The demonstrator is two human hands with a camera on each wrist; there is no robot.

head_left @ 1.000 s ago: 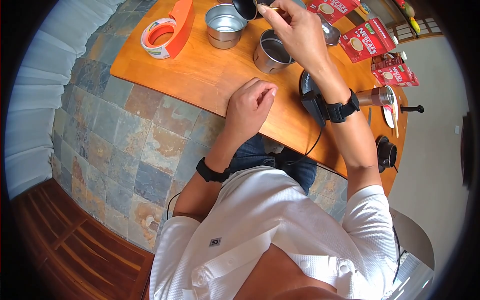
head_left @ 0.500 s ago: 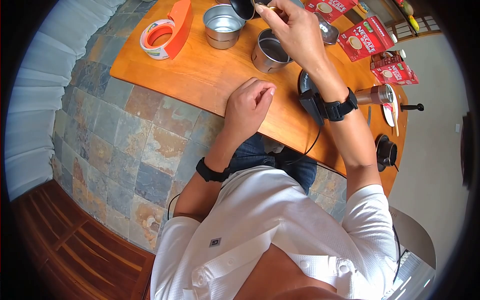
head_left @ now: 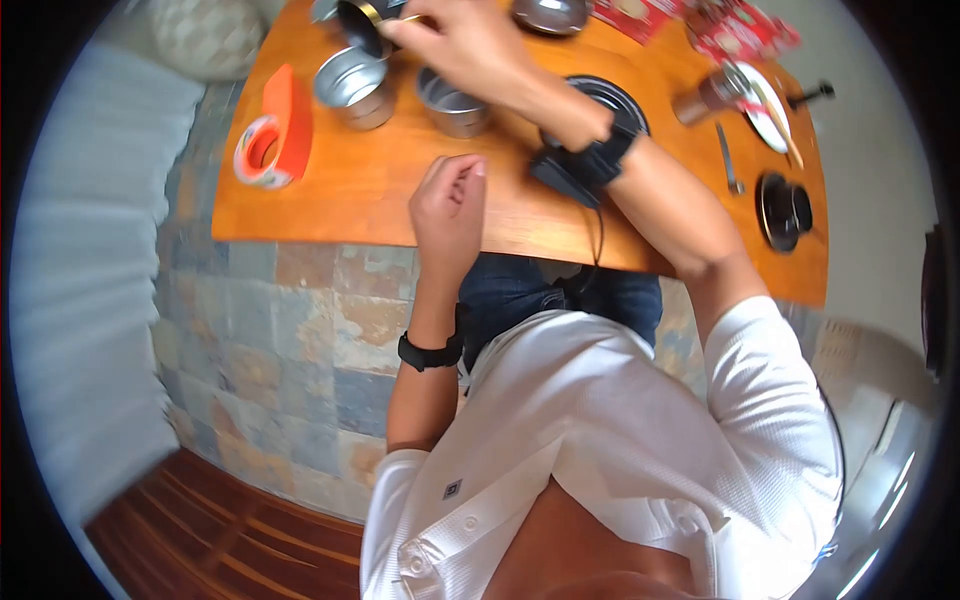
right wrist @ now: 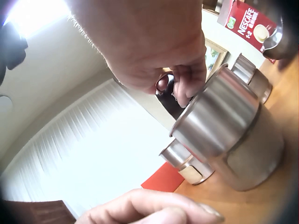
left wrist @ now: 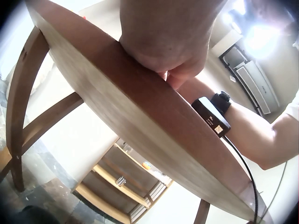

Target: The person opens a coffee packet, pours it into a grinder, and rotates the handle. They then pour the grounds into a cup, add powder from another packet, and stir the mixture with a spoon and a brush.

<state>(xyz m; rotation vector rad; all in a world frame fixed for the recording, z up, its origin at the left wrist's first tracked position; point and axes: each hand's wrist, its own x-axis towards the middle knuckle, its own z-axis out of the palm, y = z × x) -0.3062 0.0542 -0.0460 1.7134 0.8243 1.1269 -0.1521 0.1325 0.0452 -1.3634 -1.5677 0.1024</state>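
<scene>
A dark cup with gold trim [head_left: 362, 28] is held by its handle in my right hand [head_left: 465, 50], above the table's far left part. Two silver metal cups, one on the left [head_left: 355, 90] and one nearer that hand [head_left: 455, 108], stand below it. The right wrist view has my right hand [right wrist: 149, 46] pinching the handle of the dark cup [right wrist: 170, 101] behind a large metal cup [right wrist: 224, 126]. Holding nothing, my left hand [head_left: 448, 205] rests by the table's near edge with its fingers loosely curled; it also shows in the left wrist view [left wrist: 168, 42].
An orange tape dispenser [head_left: 288, 125] sits at the left. Rightward are a black round device [head_left: 610, 95], a brown-and-clear container [head_left: 705, 95], a white plate [head_left: 765, 120] and a black cup on its saucer [head_left: 785, 210]. Red boxes [head_left: 740, 30] stand at the back.
The head view has turned, so the table's things appear farther left and more of its right side shows. My right hand still holds the dark cup; my left hand stays by the near edge.
</scene>
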